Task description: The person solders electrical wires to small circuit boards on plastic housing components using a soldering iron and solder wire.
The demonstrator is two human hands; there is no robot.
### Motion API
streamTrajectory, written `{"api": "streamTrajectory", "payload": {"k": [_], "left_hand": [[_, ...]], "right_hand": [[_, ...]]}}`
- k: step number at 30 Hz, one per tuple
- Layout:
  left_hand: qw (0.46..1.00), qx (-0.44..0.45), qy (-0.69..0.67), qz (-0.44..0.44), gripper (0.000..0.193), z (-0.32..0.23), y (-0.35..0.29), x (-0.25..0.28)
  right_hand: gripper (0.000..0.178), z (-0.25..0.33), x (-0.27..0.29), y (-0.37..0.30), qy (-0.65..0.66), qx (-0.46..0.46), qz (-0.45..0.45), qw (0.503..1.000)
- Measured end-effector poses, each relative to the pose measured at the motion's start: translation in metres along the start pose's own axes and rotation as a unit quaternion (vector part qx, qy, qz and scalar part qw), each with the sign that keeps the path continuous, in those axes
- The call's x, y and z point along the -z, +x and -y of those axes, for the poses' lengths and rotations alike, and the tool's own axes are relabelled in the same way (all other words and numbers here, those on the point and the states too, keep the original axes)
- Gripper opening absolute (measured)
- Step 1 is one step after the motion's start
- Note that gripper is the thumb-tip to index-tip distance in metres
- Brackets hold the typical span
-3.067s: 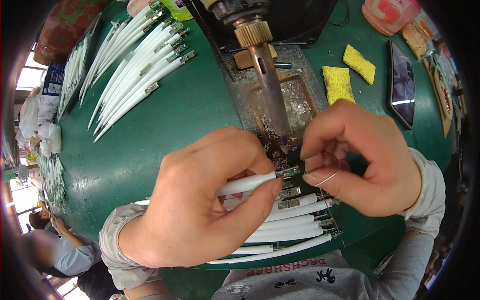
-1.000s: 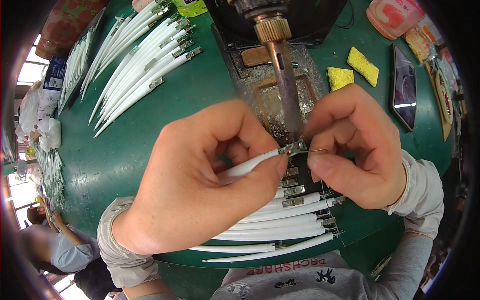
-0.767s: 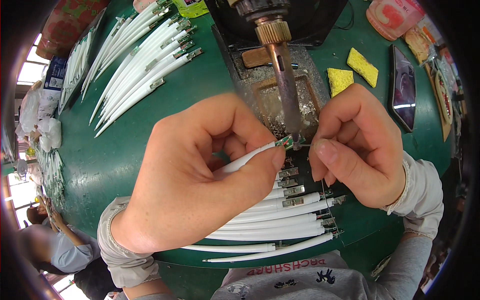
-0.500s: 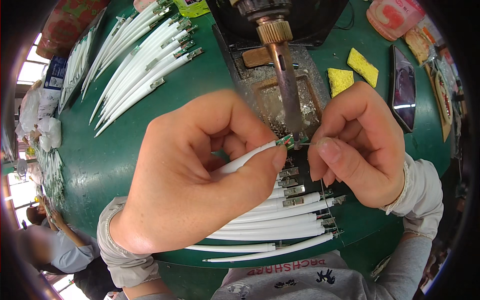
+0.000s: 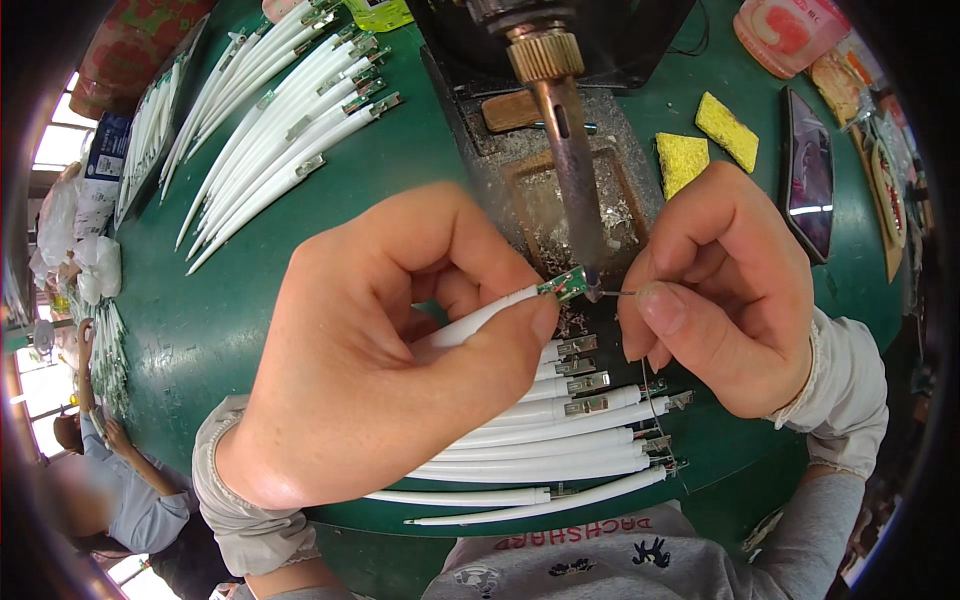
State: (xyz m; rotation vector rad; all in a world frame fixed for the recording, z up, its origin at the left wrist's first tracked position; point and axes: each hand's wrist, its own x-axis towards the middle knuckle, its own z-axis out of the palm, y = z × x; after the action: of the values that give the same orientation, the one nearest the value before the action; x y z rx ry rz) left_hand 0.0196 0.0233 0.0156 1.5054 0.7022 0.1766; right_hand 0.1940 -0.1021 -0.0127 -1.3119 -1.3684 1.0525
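Between the thumb and fingers of my left hand [image 5: 385, 345] is a white tapered tube [image 5: 475, 322], its green circuit board end [image 5: 567, 286] sticking out to the right. The tip of a mounted soldering iron [image 5: 575, 175] points down from above and sits right by the board's end. My right hand [image 5: 725, 300] pinches a thin length of solder wire [image 5: 617, 292], whose free end reaches the iron tip. The wire's tail hangs down below the fingers. Under my hands lies a row of similar white tubes [image 5: 560, 450] with metal-clad ends toward the right.
More white tubes [image 5: 280, 140] lie at upper left. Behind the iron is a solder-spattered tray [image 5: 525, 200] with a wooden block [image 5: 510, 112]. Two yellow sponges [image 5: 726, 132] and a phone [image 5: 806, 175] lie right of it. Another person [image 5: 140, 490] sits at far left.
My left hand has drawn the tube slightly left, so its board end sits a little apart from the iron tip. The wire in my right hand stays at the tip.
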Motion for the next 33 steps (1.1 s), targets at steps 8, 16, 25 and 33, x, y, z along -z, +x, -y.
{"api": "streamTrajectory", "payload": {"k": [8,16,25,33], "left_hand": [[0.997,-0.064,0.034,0.013,0.012,0.005,-0.001,-0.001],[0.997,-0.065,0.037,0.018,0.013,0.003,0.0,0.0],[0.998,0.044,-0.015,0.044,0.013,-0.001,-0.002,-0.001],[0.991,-0.058,0.116,0.033,0.012,0.006,-0.01,-0.002]], "right_hand": [[0.016,-0.001,-0.004,0.001,-0.022,0.035,-0.005,0.999],[0.016,-0.002,-0.002,0.003,-0.081,0.082,-0.002,0.993],[0.018,-0.003,0.0,0.001,-0.056,0.077,0.004,0.995],[0.021,-0.003,-0.001,-0.003,-0.02,0.037,0.001,0.999]]}}
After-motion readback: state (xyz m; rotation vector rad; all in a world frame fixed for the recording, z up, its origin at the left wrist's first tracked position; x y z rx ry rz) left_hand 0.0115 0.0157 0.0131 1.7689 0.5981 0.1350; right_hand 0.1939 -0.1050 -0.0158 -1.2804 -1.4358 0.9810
